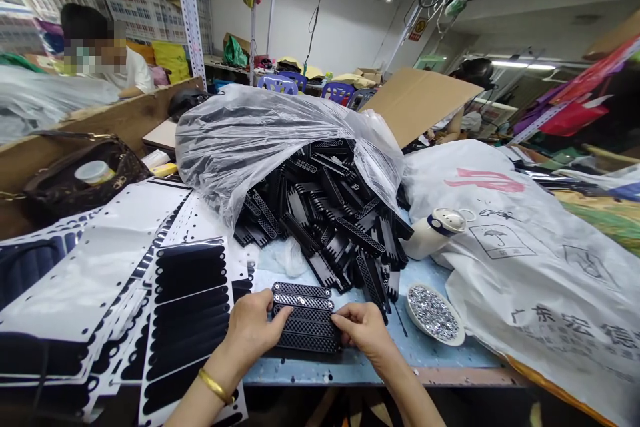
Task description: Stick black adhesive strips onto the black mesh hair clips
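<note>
Several black plastic strips with a mesh pattern (305, 332) lie side by side in a flat row at the front of the blue table. My left hand (257, 323) pinches their left ends, its thumb on top. At the right ends, the thumb and fingers of my right hand (363, 328) are closed on the row. Small bright dots show near the ends of the upper strips. Just behind, a heap of similar black plastic pieces (330, 207) spills from a clear plastic bag (240, 133). Sheets of black rounded stickers (187, 310) lie left of my left hand.
A white bowl (411, 312) of small shiny bits stands at right, with a cream bottle (425, 237) behind it. A large white sack (530, 267) covers the right side. A brown handbag (87, 177) sits at left; beyond the wooden board (135, 113) is another person (135, 73).
</note>
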The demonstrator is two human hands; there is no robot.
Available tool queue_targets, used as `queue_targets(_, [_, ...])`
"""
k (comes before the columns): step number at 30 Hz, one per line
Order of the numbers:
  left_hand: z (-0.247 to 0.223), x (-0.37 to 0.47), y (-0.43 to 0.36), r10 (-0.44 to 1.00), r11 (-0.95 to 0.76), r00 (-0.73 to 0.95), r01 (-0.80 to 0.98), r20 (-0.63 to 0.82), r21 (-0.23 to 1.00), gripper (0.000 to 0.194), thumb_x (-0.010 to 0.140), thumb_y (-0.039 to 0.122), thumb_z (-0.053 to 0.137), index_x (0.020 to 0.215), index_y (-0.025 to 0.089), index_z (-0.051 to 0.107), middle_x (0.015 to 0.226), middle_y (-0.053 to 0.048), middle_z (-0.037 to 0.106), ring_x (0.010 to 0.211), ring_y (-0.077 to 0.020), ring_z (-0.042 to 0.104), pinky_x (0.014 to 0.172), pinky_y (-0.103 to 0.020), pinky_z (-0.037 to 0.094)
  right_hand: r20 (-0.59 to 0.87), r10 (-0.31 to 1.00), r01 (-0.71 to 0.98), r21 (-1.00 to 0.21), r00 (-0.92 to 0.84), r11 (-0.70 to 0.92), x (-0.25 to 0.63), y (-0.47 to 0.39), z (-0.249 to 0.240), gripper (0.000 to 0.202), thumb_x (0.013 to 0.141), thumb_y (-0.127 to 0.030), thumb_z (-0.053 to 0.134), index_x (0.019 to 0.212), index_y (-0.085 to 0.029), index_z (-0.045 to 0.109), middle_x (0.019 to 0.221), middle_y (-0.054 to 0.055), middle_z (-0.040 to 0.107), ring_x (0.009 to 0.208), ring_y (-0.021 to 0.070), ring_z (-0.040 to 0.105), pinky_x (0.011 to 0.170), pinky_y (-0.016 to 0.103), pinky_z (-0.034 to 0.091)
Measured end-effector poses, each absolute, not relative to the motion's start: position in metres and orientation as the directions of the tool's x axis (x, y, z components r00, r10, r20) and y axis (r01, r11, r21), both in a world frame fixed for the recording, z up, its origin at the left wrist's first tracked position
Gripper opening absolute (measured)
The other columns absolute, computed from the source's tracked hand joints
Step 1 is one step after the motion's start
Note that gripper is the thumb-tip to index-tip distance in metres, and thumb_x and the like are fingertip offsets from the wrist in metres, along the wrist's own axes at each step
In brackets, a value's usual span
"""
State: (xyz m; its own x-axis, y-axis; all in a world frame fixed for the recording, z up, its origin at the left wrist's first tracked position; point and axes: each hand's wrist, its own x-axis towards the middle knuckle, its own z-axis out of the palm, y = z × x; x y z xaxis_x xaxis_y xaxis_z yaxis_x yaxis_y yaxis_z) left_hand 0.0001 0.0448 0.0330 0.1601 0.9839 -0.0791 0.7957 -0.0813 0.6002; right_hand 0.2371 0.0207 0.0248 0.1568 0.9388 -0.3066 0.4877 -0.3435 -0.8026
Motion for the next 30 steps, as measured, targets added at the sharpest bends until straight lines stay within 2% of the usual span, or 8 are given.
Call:
queue_targets(7, [0.036, 0.001, 0.044, 0.981, -0.088, 0.171, 0.813, -0.093, 0.576, 0.031, 0.091, 0.036, 0.050, 0.065, 0.020, 0.056, 0.059, -0.003, 0.061, 0.062, -0.0194, 0.061, 0.057, -0.027, 0.029, -0.341, 0.934, 0.382, -0.853, 0.108, -0.356, 0.245, 0.018, 0.028, 0.029, 0.067, -0.045, 0.068, 0.063, -0.016, 0.070, 0.043, 0.000, 0.060, 0.041, 0.0148, 0.059, 0.041, 0.024, 0.042])
queue_targets(13, [0.036, 0.000, 0.045, 0.980, -0.106, 0.182, 0.821, -0.081, 0.560, 0.038, 0.097, 0.029, 0.041, 0.064, 0.019, 0.060, 0.066, -0.006, 0.068, 0.066, -0.0200, 0.063, 0.060, -0.029, 0.029, -0.341, 0.933, 0.375, -0.854, 0.117, -0.360, 0.241, 0.023, 0.025, 0.024, 0.062, -0.040, 0.070, 0.055, -0.017, 0.065, 0.039, -0.002, 0.054, 0.038, 0.0128, 0.054, 0.038, 0.022, 0.039])
queue_targets(19, [0.031, -0.002, 0.043, 0.978, -0.112, 0.191, 0.825, -0.088, 0.555, 0.029, 0.091, 0.024, 0.051, 0.064, 0.019, 0.061, 0.060, -0.004, 0.065, 0.061, -0.0182, 0.061, 0.058, -0.027, 0.029, -0.361, 0.928, 0.394, -0.843, 0.089, -0.366, 0.241, 0.028, 0.033, 0.019, 0.059, -0.037, 0.069, 0.054, -0.018, 0.067, 0.040, -0.003, 0.055, 0.039, 0.0130, 0.054, 0.038, 0.022, 0.039])
queue_targets(24, [0.030, -0.003, 0.042, 0.978, -0.128, 0.198, 0.825, -0.070, 0.551, 0.031, 0.092, 0.024, 0.050, 0.064, 0.020, 0.062, 0.063, -0.003, 0.068, 0.063, -0.0180, 0.062, 0.059, -0.028, 0.029, -0.387, 0.919, 0.405, -0.831, 0.070, -0.381, 0.243, 0.027, 0.037, 0.021, 0.060, -0.039, 0.067, 0.058, -0.018, 0.068, 0.042, -0.003, 0.057, 0.040, 0.0129, 0.056, 0.039, 0.022, 0.042])
queue_targets(30, [0.030, -0.002, 0.042, 0.977, -0.126, 0.198, 0.832, -0.076, 0.540, 0.030, 0.092, 0.025, 0.049, 0.065, 0.020, 0.063, 0.065, -0.005, 0.069, 0.066, -0.0202, 0.064, 0.059, -0.029, 0.028, -0.405, 0.910, 0.422, -0.812, 0.090, -0.403, 0.237, 0.033, 0.028, 0.014, 0.057, -0.030, 0.064, 0.053, -0.020, 0.054, 0.036, -0.008, 0.049, 0.032, 0.0095, 0.046, 0.031, 0.019, 0.034])
